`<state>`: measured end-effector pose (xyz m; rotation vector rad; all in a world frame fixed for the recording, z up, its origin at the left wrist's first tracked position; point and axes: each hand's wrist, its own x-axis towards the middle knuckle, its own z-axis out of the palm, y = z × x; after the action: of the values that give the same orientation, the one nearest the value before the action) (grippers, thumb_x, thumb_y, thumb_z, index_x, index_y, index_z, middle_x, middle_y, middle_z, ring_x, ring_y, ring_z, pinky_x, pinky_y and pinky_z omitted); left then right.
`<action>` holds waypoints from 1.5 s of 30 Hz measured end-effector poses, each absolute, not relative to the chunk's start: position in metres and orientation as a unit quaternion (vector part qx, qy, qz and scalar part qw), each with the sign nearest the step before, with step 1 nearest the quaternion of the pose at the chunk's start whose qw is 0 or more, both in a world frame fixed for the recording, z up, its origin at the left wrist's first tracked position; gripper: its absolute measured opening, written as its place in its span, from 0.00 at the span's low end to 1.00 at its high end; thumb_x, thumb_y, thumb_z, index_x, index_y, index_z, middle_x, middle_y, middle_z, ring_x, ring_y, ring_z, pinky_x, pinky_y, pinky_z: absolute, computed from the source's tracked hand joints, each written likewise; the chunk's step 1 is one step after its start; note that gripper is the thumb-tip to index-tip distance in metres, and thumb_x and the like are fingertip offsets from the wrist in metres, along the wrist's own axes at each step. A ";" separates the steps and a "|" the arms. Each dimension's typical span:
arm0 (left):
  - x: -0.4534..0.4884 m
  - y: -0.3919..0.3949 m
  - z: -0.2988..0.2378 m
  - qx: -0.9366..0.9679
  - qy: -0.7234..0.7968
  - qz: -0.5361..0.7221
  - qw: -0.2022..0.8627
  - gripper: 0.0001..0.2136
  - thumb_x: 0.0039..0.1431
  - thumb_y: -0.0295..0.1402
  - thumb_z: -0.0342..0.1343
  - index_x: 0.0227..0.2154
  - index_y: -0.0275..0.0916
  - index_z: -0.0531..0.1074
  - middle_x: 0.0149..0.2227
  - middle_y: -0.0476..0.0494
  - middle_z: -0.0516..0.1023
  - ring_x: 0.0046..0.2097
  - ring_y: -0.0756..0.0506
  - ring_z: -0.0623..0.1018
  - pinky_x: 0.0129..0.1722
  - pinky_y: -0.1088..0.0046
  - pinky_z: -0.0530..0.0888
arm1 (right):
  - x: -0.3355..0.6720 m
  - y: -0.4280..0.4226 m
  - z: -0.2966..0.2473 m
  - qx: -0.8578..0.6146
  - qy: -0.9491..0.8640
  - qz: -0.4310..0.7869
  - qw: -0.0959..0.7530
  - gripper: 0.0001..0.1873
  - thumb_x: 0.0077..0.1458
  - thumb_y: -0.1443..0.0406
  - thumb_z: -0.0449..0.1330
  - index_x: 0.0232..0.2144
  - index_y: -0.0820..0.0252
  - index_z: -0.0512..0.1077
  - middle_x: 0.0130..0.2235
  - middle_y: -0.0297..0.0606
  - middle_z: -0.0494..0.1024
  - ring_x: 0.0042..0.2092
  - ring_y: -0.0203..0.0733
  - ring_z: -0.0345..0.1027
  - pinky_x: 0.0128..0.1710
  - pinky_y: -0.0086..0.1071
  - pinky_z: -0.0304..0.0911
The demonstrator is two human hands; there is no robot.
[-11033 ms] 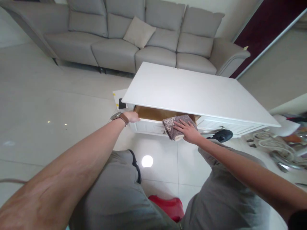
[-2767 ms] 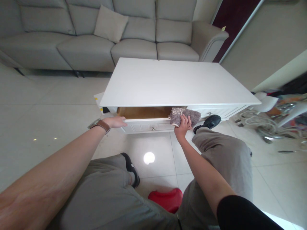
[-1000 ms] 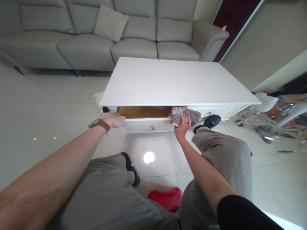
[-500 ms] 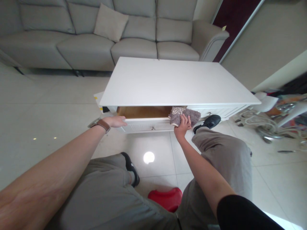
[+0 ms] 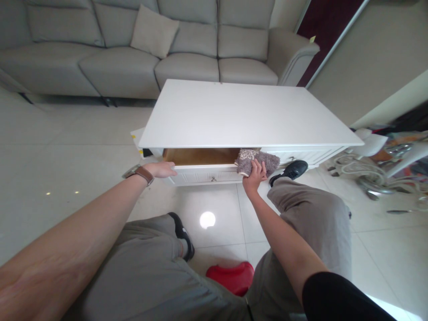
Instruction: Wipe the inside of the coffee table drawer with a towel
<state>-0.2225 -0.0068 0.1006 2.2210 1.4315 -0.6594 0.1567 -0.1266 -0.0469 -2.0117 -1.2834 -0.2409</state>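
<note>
A white coffee table [image 5: 247,113] stands in front of me with its left drawer [image 5: 197,176] pulled partly out, the wooden inside showing. My left hand [image 5: 162,169], with a watch on the wrist, is closed on the left end of the drawer front. In my right hand [image 5: 256,176] is a grey-brown patterned cloth [image 5: 247,161], fingers curled over it. The cloth lies against the right end of the drawer front and hangs over the edge. The table's other drawer, to the right, is shut and partly behind the cloth and my shoe.
A long grey sofa [image 5: 187,67] with a cushion [image 5: 154,31] stands behind the table. My shoe [image 5: 296,169] is close to the right drawer. A red plastic object [image 5: 234,278] lies on the floor between my legs. Ornate metal furniture [image 5: 374,185] stands at the right.
</note>
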 end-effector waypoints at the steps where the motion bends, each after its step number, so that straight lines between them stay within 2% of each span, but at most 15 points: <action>1: -0.222 -0.007 0.101 0.799 0.513 -0.237 0.207 0.34 0.58 0.47 0.45 0.63 0.32 0.70 0.66 0.31 0.73 0.63 0.40 0.76 0.61 0.70 0.71 | 0.157 -0.127 -0.047 -0.782 -0.499 -0.092 0.362 0.37 0.49 0.68 0.55 0.63 0.55 0.67 0.67 0.48 0.70 0.73 0.59 0.46 0.64 0.62 0.47; 16: -0.224 -0.006 0.100 0.802 0.510 -0.235 0.206 0.34 0.58 0.47 0.46 0.62 0.32 0.70 0.66 0.31 0.73 0.63 0.39 0.75 0.60 0.71 0.71 | 0.158 -0.126 -0.049 -0.780 -0.501 -0.090 0.364 0.37 0.49 0.68 0.55 0.63 0.55 0.66 0.67 0.48 0.69 0.73 0.60 0.46 0.65 0.63 0.45; 25: -0.225 -0.004 0.096 0.805 0.507 -0.231 0.206 0.31 0.58 0.47 0.47 0.60 0.36 0.72 0.63 0.34 0.76 0.61 0.39 0.77 0.59 0.69 0.73 | 0.158 -0.126 -0.050 -0.779 -0.500 -0.095 0.367 0.36 0.50 0.67 0.56 0.63 0.55 0.67 0.67 0.49 0.69 0.73 0.61 0.46 0.65 0.63 0.46; 31: -0.225 -0.004 0.097 0.800 0.515 -0.233 0.201 0.34 0.59 0.48 0.46 0.63 0.35 0.70 0.67 0.34 0.73 0.63 0.41 0.75 0.60 0.72 0.71 | 0.157 -0.127 -0.049 -0.781 -0.499 -0.093 0.363 0.36 0.50 0.67 0.56 0.63 0.55 0.67 0.68 0.50 0.68 0.73 0.61 0.46 0.64 0.63 0.47; 37: -0.225 -0.004 0.096 0.800 0.514 -0.233 0.206 0.33 0.57 0.47 0.47 0.61 0.34 0.72 0.64 0.33 0.76 0.62 0.38 0.76 0.59 0.69 0.72 | 0.157 -0.127 -0.048 -0.784 -0.501 -0.091 0.356 0.36 0.51 0.68 0.55 0.64 0.55 0.66 0.67 0.50 0.68 0.73 0.61 0.45 0.65 0.63 0.46; 42: -0.225 -0.003 0.095 0.801 0.515 -0.234 0.197 0.36 0.58 0.48 0.46 0.66 0.32 0.68 0.69 0.32 0.70 0.66 0.40 0.73 0.63 0.71 0.70 | 0.157 -0.126 -0.050 -0.781 -0.502 -0.098 0.358 0.36 0.50 0.67 0.55 0.63 0.55 0.67 0.67 0.50 0.68 0.73 0.61 0.46 0.65 0.63 0.47; 45: -0.225 -0.004 0.095 0.800 0.514 -0.239 0.197 0.37 0.58 0.48 0.45 0.67 0.32 0.67 0.69 0.32 0.70 0.66 0.40 0.73 0.64 0.71 0.69 | 0.158 -0.126 -0.050 -0.781 -0.502 -0.098 0.359 0.36 0.50 0.66 0.56 0.63 0.55 0.67 0.67 0.49 0.69 0.73 0.61 0.46 0.65 0.63 0.46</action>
<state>-0.2250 -0.0040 0.0952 2.2389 1.4406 -0.6703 0.1578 -0.1262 -0.0501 -2.0132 -1.2943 -0.2517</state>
